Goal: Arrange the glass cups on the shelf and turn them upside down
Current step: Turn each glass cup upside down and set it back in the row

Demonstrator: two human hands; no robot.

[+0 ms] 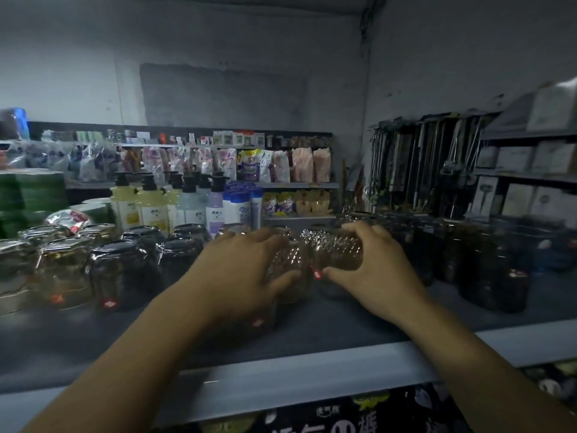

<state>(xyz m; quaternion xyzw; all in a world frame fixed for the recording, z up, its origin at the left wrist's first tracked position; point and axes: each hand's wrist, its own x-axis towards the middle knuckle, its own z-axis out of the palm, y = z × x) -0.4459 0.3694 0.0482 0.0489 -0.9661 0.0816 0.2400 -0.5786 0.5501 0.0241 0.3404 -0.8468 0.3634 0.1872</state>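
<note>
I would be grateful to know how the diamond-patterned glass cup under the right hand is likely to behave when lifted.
Probably rigid and fragile: the diamond-patterned glass cup, gripped by the right hand, is clear glass. Its raised pattern likely helps grip. Being round, it might roll if laid on the shelf and knock the second patterned cup in the left hand.

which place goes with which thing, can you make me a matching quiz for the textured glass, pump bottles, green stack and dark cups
1 textured glass
2 pump bottles
3 green stack
4 dark cups

a far left of the view
b right of the right hand
c gripped between left hand and right hand
d behind the upturned cups

Pairs: 1-c, 2-d, 3-a, 4-b
</note>
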